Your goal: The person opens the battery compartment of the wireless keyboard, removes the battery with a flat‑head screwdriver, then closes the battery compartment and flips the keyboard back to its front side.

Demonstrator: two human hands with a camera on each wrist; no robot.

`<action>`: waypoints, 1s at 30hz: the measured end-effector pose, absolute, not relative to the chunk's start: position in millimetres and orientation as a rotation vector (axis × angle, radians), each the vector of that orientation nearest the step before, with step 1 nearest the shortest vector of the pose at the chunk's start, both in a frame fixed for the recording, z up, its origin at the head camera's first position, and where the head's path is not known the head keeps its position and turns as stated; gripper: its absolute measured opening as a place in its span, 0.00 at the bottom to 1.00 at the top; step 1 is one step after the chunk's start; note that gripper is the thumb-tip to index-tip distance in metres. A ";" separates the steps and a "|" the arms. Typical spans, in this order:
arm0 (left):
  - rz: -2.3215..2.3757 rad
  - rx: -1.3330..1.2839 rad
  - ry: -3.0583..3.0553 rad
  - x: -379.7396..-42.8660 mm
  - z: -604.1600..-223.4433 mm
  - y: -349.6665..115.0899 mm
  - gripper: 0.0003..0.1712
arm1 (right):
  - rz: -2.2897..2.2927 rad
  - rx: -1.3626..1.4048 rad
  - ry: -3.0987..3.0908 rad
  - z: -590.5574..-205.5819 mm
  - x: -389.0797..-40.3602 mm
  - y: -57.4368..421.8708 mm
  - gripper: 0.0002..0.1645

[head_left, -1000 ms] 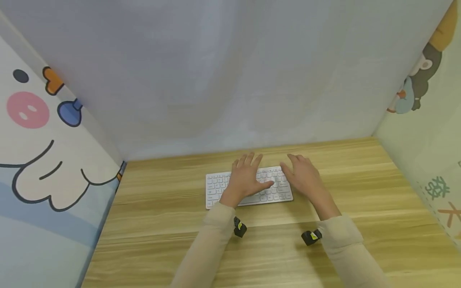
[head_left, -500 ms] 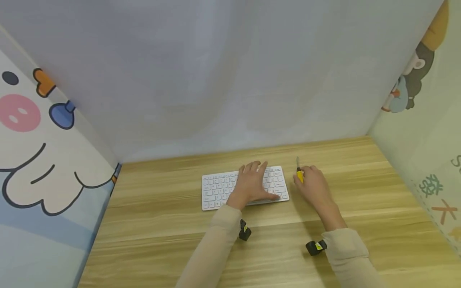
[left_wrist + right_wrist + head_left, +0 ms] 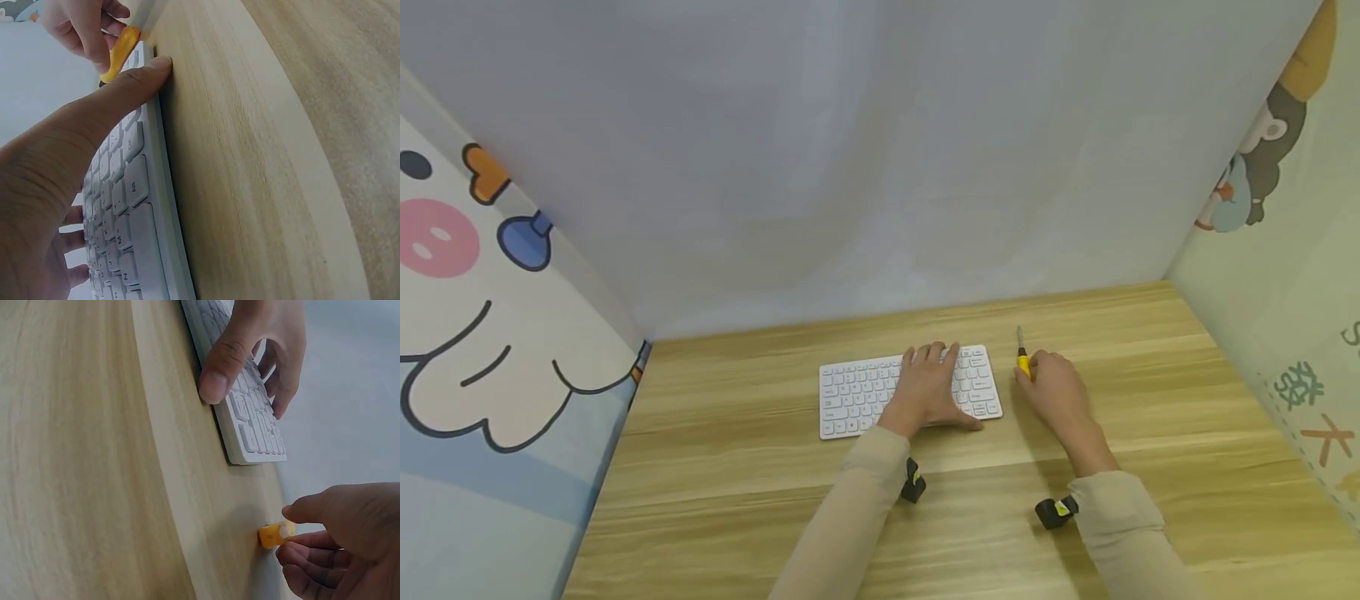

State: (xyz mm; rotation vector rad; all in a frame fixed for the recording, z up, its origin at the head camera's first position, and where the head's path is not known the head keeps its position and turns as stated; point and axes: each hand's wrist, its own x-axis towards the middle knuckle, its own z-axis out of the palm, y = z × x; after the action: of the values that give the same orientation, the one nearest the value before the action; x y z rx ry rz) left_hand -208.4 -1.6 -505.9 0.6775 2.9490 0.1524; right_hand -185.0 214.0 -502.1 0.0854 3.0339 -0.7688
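Observation:
A white keyboard (image 3: 857, 396) lies on the wooden table. My left hand (image 3: 925, 392) spans its right half, gripping it front to back: the thumb (image 3: 215, 384) is at the near edge and the fingertips reach the far edge. Just right of the keyboard, my right hand (image 3: 1058, 392) pinches the yellow handle of a screwdriver (image 3: 1023, 363) between thumb and index finger. The metal shaft points away toward the back wall. In the right wrist view the handle end (image 3: 270, 536) shows close to the tabletop; the palm side of the hand partly covers it.
Black wrist cameras (image 3: 913, 483) sit at both cuffs. A pale grey curtain (image 3: 880, 167) rises behind the table's back edge. Walls with cartoon prints stand at the left and right. Bare wood (image 3: 737, 467) extends in front and to the left of the keyboard.
The right hand has come off the keyboard's right end and now pinches the screwdriver, which was not visible before. The left thumb has slid toward me, from over the keys to the near edge.

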 end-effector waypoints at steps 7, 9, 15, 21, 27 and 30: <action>0.100 0.750 2.976 -212.0 -506.7 -0.7 0.77 | -0.816 0.116 3.023 -507.9 -187.5 216.5 0.17; 0.067 0.775 2.973 -213.3 -506.6 -1.0 0.77 | -0.829 0.115 3.033 -508.9 -188.0 217.2 0.17; 0.038 0.821 2.934 -219.1 -503.9 -2.2 0.77 | -0.824 0.104 3.033 -508.2 -189.1 218.3 0.16; 0.059 0.880 2.955 -224.5 -496.2 -5.3 0.77 | -0.820 0.127 2.993 -504.4 -190.2 218.3 0.17; 0.067 0.939 2.961 -226.9 -486.8 -8.8 0.78 | -0.823 0.121 2.985 -502.9 -190.4 218.3 0.18; 0.088 0.951 2.955 -227.9 -481.3 -10.0 0.78 | -0.807 0.121 2.983 -500.9 -189.8 218.5 0.18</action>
State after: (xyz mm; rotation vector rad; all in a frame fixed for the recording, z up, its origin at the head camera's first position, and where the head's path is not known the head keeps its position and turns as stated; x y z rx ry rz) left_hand -227.9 -10.0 -481.3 0.9507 2.9554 0.0881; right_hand -189.8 218.5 -500.9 0.1215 2.9831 -0.8072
